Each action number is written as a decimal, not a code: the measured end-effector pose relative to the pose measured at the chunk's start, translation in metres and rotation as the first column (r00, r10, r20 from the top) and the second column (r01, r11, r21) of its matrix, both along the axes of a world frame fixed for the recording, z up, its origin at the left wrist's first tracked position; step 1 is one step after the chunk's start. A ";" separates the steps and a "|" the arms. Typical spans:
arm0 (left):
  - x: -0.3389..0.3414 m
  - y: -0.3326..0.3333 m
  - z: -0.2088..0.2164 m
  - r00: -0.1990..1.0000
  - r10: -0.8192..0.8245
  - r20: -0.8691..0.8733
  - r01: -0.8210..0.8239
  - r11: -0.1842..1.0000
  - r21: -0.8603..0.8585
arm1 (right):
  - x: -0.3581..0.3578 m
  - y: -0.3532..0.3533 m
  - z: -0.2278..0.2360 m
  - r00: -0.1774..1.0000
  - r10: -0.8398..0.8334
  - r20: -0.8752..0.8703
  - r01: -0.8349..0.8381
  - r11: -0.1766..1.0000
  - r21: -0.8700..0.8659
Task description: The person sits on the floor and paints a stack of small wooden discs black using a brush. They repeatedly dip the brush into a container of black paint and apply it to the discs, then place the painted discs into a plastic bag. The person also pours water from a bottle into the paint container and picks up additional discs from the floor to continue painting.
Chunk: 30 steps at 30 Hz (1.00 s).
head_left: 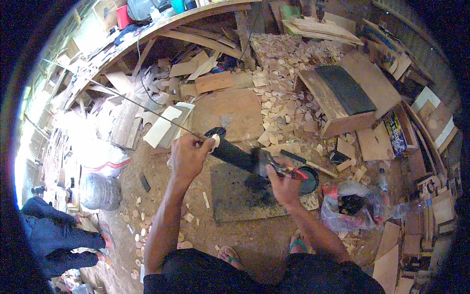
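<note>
My left hand [188,156] is closed in a pinch at the near end of a long thin rod [147,109], which slants away to the upper left. A small pale round piece [215,140] shows at its thumb, beside the upper end of a long black piece [237,156]. That black piece slants down toward my right hand [285,185], which is closed round a tool with a grey body and a red part [297,174]. The tool's kind is unclear, and its dark front end is blurred. Below both hands lies a black-stained board [230,208] on the ground.
A round dark container [308,180] stands by my right hand, near a crumpled plastic bag [350,215]. Wood offcuts [289,105] cover the ground ahead. A wooden box [338,98] sits at right, a workbench [196,17] behind. Another person [63,235] is at lower left.
</note>
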<state>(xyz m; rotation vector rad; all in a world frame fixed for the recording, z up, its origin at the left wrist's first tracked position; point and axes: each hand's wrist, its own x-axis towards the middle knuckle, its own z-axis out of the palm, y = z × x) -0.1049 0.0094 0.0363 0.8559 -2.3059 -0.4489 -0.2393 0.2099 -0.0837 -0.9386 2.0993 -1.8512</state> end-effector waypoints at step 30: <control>0.032 0.004 0.011 0.992 -0.116 0.058 0.114 0.992 0.046 | 0.019 -0.028 0.059 0.990 0.131 0.058 -0.104 0.934 -0.341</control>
